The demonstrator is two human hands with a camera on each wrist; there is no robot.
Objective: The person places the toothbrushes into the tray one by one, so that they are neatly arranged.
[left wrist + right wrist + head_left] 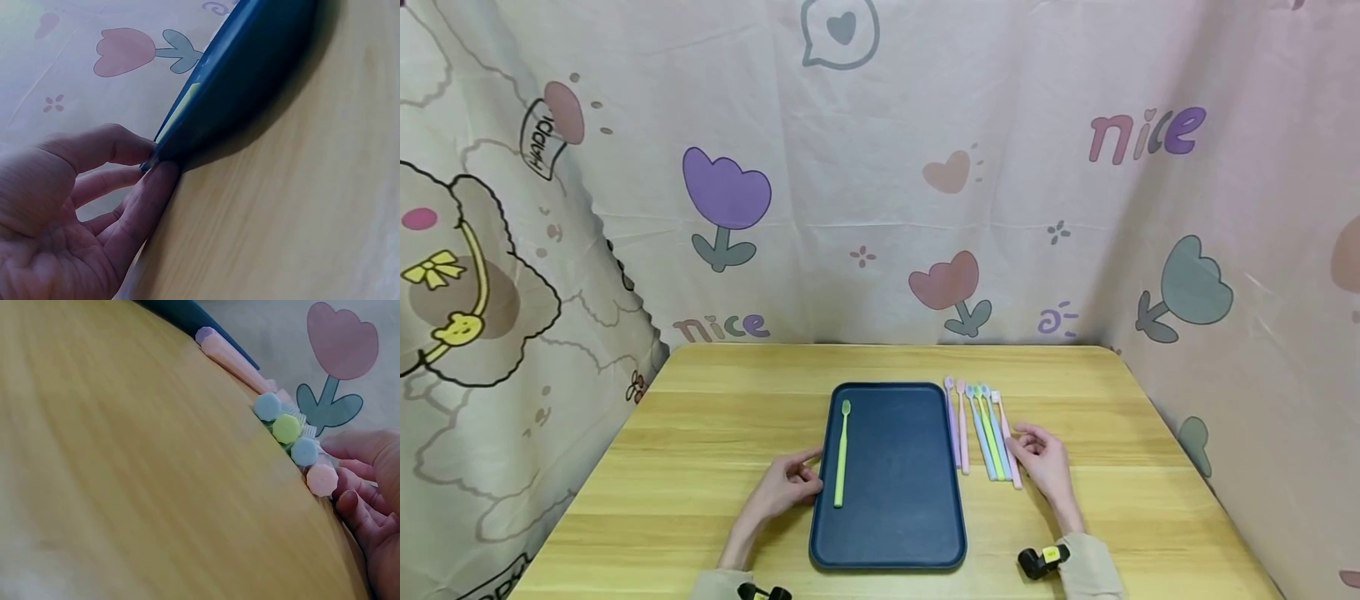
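- Left hand (786, 483): I read it as grasping the near-left stretch of the tray (898, 483) by its edge, thumb on one side of the rim and a finger on the other.
- Right hand (1043, 462): fingers bent, tips at the outermost pink toothbrush (1015, 473). From my feeds I cannot tell whether it pinches the handle or merely touches it.
- That pink toothbrush lies on the table (700, 450), at the right end of a close group of four.
- Next inward in the group, right to left: a blue toothbrush (997, 433), a green toothbrush (989, 433), then a second blue toothbrush (981, 433). In the right wrist view I see their rounded handle ends side by side.
- A small gap, then an inner pink toothbrush (962, 429) and a purple toothbrush (954, 425); the purple one runs just beside the tray's right edge. Contact there unclear to me.
- All six have their heads pointing away from the person.
- Tray: dark blue, rounded corners, between the two hands. Inside, near its left wall, I note a lone yellow-green toothbrush (841, 462), head at the far end.
- Beige sleeve (1092, 567) on the right arm, with a black wrist device (1037, 562).
- Behind the table: a pale printed cloth (865, 150) with tulips, hearts and "nice".
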